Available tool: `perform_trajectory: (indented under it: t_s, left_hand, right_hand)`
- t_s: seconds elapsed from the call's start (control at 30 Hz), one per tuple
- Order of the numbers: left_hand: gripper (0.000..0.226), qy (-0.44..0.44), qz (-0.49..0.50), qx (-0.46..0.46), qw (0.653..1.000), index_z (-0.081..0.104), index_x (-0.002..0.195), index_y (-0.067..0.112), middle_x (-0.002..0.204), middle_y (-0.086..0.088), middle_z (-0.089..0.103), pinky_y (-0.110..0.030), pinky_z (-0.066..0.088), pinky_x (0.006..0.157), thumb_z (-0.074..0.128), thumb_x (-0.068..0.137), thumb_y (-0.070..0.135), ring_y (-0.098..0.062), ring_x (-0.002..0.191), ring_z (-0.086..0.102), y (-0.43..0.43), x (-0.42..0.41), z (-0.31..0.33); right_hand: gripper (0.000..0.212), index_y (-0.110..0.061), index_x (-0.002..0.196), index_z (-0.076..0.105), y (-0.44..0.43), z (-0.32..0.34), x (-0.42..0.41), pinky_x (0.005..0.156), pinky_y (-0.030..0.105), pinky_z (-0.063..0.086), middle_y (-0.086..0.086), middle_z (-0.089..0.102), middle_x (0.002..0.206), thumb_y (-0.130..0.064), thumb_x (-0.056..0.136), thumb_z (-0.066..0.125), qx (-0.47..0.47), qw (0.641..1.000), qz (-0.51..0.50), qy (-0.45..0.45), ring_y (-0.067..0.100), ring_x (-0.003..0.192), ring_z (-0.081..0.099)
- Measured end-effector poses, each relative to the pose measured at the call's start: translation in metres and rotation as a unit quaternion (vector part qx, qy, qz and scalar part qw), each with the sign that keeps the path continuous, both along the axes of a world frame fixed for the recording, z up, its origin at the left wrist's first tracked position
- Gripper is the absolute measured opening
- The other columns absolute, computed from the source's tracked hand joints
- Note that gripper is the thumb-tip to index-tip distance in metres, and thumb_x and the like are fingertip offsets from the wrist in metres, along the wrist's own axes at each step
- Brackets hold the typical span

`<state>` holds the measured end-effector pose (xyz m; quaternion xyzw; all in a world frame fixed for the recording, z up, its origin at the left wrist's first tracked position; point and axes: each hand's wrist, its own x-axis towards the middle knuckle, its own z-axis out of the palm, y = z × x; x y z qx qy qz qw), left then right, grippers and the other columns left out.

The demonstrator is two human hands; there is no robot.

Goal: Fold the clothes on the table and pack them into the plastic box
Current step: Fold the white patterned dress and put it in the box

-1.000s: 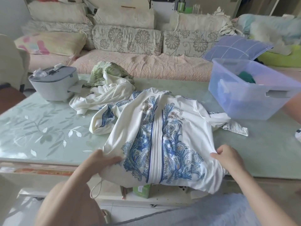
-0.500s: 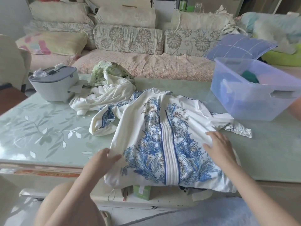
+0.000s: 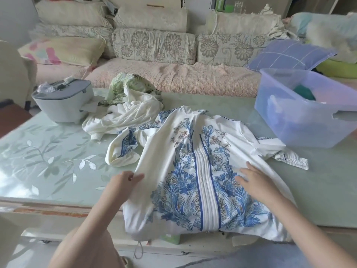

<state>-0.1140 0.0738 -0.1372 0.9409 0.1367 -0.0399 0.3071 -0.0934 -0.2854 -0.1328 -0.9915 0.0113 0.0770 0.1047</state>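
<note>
Two hands on shirt (image 3: 170, 151): left hand (image 3: 123, 180) pinched its side edge, right hand (image 3: 258, 180) pressed flat, gripping nothing. Shirt lay on table (image 3: 48, 161), hem overhanging (risk: could slide off w/ uneven pull); box (image 3: 301, 128) far right.

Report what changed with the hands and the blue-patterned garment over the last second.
The right hand let go of the near hem and slid up the white and blue garment, where it now lies flat with fingers spread. The left hand moved from the hem up the garment's left edge, which it pinches. The plastic box, the unfolded pile behind and the grey container stayed put.
</note>
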Motion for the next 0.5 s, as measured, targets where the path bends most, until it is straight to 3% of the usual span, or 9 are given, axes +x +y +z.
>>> perform_trajectory:
  t_s: [0.1,0.17,0.33,0.43,0.5]
  left_hand:
    - [0.019,-0.173,0.025,0.085,0.981,0.062,0.1,0.01,0.096,-0.007,0.064,-0.035,0.048,0.068,0.053,0.095,0.026,-0.028,0.087,0.061,-0.012,0.023,0.001]
    - [0.021,-0.216,0.025,0.1,0.971,0.064,0.11,0.011,0.109,-0.009,0.064,-0.038,0.05,0.074,0.051,0.095,0.015,-0.03,0.098,0.06,-0.021,0.044,0.004]
    - [0.028,-0.152,0.063,0.05,0.985,0.056,0.119,0.006,0.112,-0.018,0.063,-0.037,0.043,0.074,0.041,0.096,0.014,-0.035,0.101,0.059,-0.022,0.096,-0.002]
    - [0.031,-0.149,0.071,0.029,0.986,0.043,0.127,0.008,0.105,-0.022,0.063,-0.037,0.037,0.068,0.04,0.097,0.015,-0.038,0.096,0.058,-0.022,0.116,-0.003]
    - [0.03,-0.146,0.085,0.021,0.986,0.044,0.127,0.011,0.103,-0.021,0.063,-0.035,0.034,0.068,0.039,0.098,0.015,-0.037,0.096,0.058,-0.021,0.128,-0.003]
  right_hand:
    - [0.043,-0.016,0.137,0.049,0.019,0.007,0.015,0.114,0.033,0.024,0.004,0.023,0.156,-0.036,0.1,0.043,0.04,0.998,0.014,-0.042,0.019,0.138,0.035]
    - [0.04,-0.017,0.134,0.052,0.033,0.009,0.027,0.116,0.033,0.022,0.002,0.027,0.155,-0.033,0.099,0.046,0.071,0.995,0.041,-0.061,0.017,0.137,0.037]
    - [0.04,-0.022,0.138,0.046,0.076,0.014,0.073,0.115,0.026,0.004,-0.004,0.026,0.155,-0.031,0.1,0.043,0.093,0.985,0.124,-0.082,0.014,0.145,0.018]
    - [0.037,-0.022,0.137,0.048,0.107,0.016,0.113,0.115,0.027,0.007,-0.004,0.03,0.153,-0.028,0.1,0.044,0.11,0.977,0.164,-0.083,0.014,0.143,0.023]
    - [0.035,-0.02,0.134,0.051,0.127,0.015,0.14,0.115,0.028,0.013,-0.002,0.036,0.151,-0.024,0.1,0.046,0.13,0.971,0.184,-0.082,0.014,0.14,0.03]
